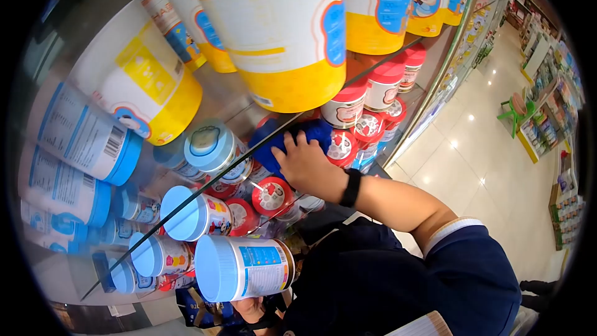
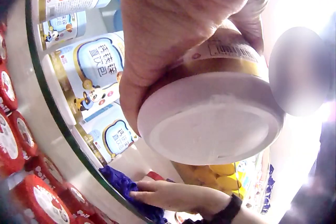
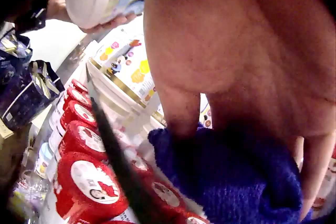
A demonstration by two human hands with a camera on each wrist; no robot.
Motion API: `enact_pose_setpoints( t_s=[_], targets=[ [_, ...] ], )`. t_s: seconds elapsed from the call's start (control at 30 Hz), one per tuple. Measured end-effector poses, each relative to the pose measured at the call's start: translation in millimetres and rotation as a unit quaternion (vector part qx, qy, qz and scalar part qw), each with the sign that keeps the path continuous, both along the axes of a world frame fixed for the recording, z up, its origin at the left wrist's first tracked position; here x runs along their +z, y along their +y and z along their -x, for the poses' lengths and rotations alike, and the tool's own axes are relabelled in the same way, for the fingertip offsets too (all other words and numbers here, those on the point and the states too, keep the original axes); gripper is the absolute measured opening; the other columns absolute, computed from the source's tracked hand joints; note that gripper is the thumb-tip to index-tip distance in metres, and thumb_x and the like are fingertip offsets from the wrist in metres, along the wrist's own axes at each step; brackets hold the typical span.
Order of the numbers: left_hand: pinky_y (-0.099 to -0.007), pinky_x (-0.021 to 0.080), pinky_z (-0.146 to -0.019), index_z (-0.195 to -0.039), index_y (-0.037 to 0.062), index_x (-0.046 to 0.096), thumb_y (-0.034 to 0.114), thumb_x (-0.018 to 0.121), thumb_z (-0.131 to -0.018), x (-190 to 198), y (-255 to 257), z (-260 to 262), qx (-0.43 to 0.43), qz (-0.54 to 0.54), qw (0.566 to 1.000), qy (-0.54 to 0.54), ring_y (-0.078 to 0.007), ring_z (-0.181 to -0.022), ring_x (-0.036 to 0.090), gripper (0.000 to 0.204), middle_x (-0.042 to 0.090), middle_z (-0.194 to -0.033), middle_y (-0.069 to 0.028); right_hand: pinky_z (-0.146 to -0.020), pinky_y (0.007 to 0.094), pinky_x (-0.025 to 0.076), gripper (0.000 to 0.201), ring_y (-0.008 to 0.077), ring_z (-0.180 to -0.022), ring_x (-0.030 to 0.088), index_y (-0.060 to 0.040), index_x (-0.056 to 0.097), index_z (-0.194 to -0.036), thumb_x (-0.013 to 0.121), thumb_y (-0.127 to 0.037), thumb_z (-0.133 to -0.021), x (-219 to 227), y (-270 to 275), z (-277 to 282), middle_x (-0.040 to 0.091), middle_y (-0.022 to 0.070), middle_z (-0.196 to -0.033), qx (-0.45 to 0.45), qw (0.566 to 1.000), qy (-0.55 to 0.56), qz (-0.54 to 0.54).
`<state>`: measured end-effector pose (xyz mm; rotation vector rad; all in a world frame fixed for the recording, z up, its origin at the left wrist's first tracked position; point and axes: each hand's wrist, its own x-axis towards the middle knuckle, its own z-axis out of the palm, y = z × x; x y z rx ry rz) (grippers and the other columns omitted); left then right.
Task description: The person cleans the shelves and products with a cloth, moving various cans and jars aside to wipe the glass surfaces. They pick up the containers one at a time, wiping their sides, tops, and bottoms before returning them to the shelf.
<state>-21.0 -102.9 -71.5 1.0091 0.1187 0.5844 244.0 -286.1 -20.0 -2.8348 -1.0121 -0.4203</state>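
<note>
A white jar with a light-blue lid [image 1: 245,267] lies sideways in my left hand [image 1: 249,308], at the front edge of the glass shelf. The left wrist view shows its pale base [image 2: 210,121] towards the camera, with my left hand [image 2: 184,29] gripping round the jar. My right hand [image 1: 314,171] rests on a bunched dark-blue cloth [image 1: 267,149] on the glass, its fingers spread. Close up in the right wrist view, the cloth [image 3: 231,176] lies under the fingers of my right hand [image 3: 236,61], hiding their tips.
Large white and yellow tubs [image 1: 292,87] stand beyond the cloth. Jars with light-blue lids [image 1: 183,211] stand beside the held jar. Red-lidded jars [image 1: 272,194] fill the level below the glass edge. A green stool [image 1: 515,112] stands on the tiled floor at the right.
</note>
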Motion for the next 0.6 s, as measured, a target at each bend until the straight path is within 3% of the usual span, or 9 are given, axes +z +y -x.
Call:
enact_pose_setpoints(
  t_s=[0.07,0.1,0.23,0.3,0.37,0.43,0.5,0.57,0.6],
  targets=[
    [-0.0427,0.052,-0.091,-0.137,-0.0016,0.045,0.033,0.078,-0.075,1,-3,-5,-0.005,-0.002,1.0,0.003,-0.0307,-0.109,0.062,0.078,0.059,-0.127,-0.0176,-0.082,0.0507,0.05,0.05,0.0462,-0.114,0.051,-0.0098,0.056,-0.128,0.065,-0.029,-0.083,2,-23,13,0.047,0.0282,-0.134,0.008,1.0,0.003,-0.019],
    [-0.043,0.052,-0.091,-0.137,-0.0015,0.045,0.033,0.078,-0.075,1,-6,-7,-0.006,-0.002,1.0,0.005,-0.0308,-0.11,0.062,0.078,0.059,-0.127,-0.0176,-0.081,0.0468,0.049,0.051,0.0401,-0.113,0.052,-0.0134,0.058,-0.126,0.069,-0.031,-0.08,1,-35,16,0.05,0.0221,-0.133,0.007,1.0,-0.014,-0.022],
    [-0.0439,0.052,-0.093,-0.138,-0.0013,0.044,0.033,0.079,-0.074,4,-14,-12,-0.01,-0.008,1.0,0.011,-0.0312,-0.111,0.062,0.08,0.058,-0.128,-0.0174,-0.081,0.0395,0.048,0.045,0.0301,-0.107,0.052,-0.0184,0.059,-0.123,0.068,-0.026,-0.08,4,-81,20,0.055,0.0104,-0.12,0.024,0.999,-0.015,-0.025],
    [-0.0444,0.051,-0.094,-0.138,-0.0012,0.044,0.033,0.079,-0.074,6,-18,-11,-0.009,-0.009,1.0,0.014,-0.0315,-0.112,0.061,0.08,0.058,-0.129,-0.0173,-0.082,0.0393,0.049,0.046,0.029,-0.104,0.053,-0.0183,0.06,-0.122,0.067,-0.02,-0.077,13,-101,21,0.055,0.0097,-0.117,0.028,1.0,0.008,0.002],
    [-0.0449,0.051,-0.095,-0.138,-0.0011,0.044,0.033,0.079,-0.074,8,-22,-10,-0.004,-0.012,1.0,0.018,-0.0317,-0.113,0.061,0.081,0.058,-0.129,-0.0173,-0.083,0.0385,0.05,0.042,0.0292,-0.1,0.055,-0.015,0.065,-0.113,0.066,-0.011,-0.071,11,-119,19,0.058,0.0089,-0.111,0.055,0.997,0.006,-0.048],
    [-0.0454,0.051,-0.095,-0.138,-0.001,0.043,0.034,0.079,-0.074,10,-26,-8,0.003,-0.018,1.0,0.022,-0.0319,-0.114,0.061,0.082,0.058,-0.13,-0.0172,-0.083,0.0399,0.05,0.046,0.0312,-0.098,0.056,-0.0108,0.064,-0.114,0.067,-0.011,-0.068,25,-138,20,0.059,0.0103,-0.108,0.072,0.991,0.085,-0.073],
    [-0.0458,0.05,-0.096,-0.139,-0.0009,0.043,0.034,0.079,-0.073,13,-29,-8,0.013,-0.021,0.999,0.023,-0.0321,-0.114,0.06,0.083,0.058,-0.13,-0.0171,-0.088,0.0414,0.049,0.043,0.0349,-0.102,0.059,-0.0059,0.063,-0.113,0.061,-0.011,-0.07,45,-153,11,0.062,0.016,-0.108,0.104,0.933,0.268,-0.218],
    [-0.0463,0.05,-0.097,-0.139,-0.0007,0.043,0.034,0.08,-0.073,16,-34,-5,0.021,-0.026,0.999,0.033,-0.0324,-0.115,0.06,0.083,0.057,-0.131,-0.017,-0.092,0.0428,0.047,0.045,0.0386,-0.104,0.059,-0.0029,0.059,-0.116,0.059,-0.013,-0.073,59,-142,13,0.062,0.0214,-0.109,0.043,0.899,0.318,-0.299],
    [-0.0466,0.05,-0.097,-0.139,-0.0007,0.043,0.034,0.08,-0.073,16,-34,-8,0.021,-0.028,0.999,0.034,-0.0325,-0.116,0.06,0.084,0.057,-0.131,-0.017,-0.091,0.0424,0.047,0.044,0.0382,-0.105,0.058,-0.003,0.059,-0.116,0.059,-0.013,-0.073,56,-134,11,0.061,0.0212,-0.111,0.067,0.917,0.267,-0.289]
  ],
)
